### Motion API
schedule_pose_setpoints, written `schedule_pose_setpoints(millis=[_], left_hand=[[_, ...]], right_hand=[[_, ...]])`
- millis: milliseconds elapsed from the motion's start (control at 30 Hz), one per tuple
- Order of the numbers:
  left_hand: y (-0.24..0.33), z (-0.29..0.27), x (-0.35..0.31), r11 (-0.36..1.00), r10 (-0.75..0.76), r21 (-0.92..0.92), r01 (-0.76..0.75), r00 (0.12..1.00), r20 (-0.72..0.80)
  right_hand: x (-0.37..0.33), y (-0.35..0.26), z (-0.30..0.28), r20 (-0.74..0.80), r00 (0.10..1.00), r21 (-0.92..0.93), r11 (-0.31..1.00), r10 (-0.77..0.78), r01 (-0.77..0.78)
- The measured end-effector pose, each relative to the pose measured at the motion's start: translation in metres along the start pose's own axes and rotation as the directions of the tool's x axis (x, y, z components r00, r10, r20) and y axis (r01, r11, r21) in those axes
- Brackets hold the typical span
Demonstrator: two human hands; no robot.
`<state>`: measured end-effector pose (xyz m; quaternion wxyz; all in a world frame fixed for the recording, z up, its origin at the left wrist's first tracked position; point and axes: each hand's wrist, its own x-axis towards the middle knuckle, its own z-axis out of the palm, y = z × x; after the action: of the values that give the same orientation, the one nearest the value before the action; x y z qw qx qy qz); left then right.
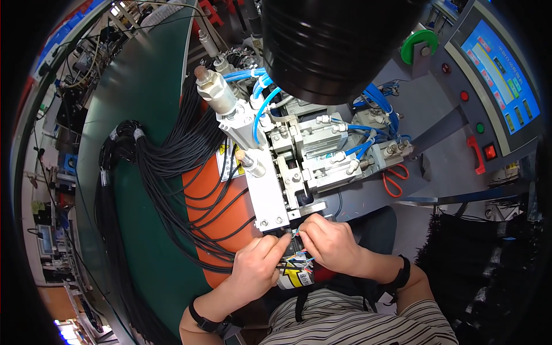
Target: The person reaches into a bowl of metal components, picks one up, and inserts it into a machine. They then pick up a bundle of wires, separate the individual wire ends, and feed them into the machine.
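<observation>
At the front end of a metal pneumatic machine (270, 198), both my hands meet with their fingers pinched. My left hand (256, 265) is closed on the end of a black cable, just below the machine's front plate. Close by on the right, my right hand (330, 244) pinches thin coloured wires at that cable's tip. The fingers partly hide the wires and the join. Under the hands, several stripped cable ends with coloured wires (299, 263) lie by a yellow and white label (296, 278).
A bundle of black cables (155, 152) runs over the green tabletop (115, 201) and an orange mat (213, 198). Red-handled scissors (395, 179) lie right of the machine. A touch screen (500, 75) stands at the right. Overhead hangs a black cylinder (333, 46). More black cables (471, 270) hang lower right.
</observation>
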<state>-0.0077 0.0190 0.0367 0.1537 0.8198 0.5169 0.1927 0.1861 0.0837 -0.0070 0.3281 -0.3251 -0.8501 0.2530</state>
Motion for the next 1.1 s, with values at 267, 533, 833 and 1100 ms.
schedule_pose_setpoints(millis=[267,533,833,1100], left_hand=[[0.004,-0.008,0.009,0.970,0.135,0.183,-0.160,0.980,0.143],[-0.002,-0.008,0.008,0.972,0.120,0.183,-0.148,0.981,0.154],[-0.017,-0.007,-0.003,0.992,0.036,0.121,-0.028,0.997,-0.063],[-0.010,0.001,-0.025,0.969,-0.122,0.197,0.146,0.984,-0.129]], right_hand=[[0.008,-0.002,-0.010,0.140,0.988,-0.189,0.978,-0.064,0.090],[0.009,0.001,-0.009,0.072,0.996,-0.081,0.995,-0.049,0.055],[0.010,0.018,-0.003,0.064,0.988,0.286,0.946,0.141,-0.154],[0.004,0.000,-0.024,0.129,0.982,0.348,0.920,0.141,-0.178]])
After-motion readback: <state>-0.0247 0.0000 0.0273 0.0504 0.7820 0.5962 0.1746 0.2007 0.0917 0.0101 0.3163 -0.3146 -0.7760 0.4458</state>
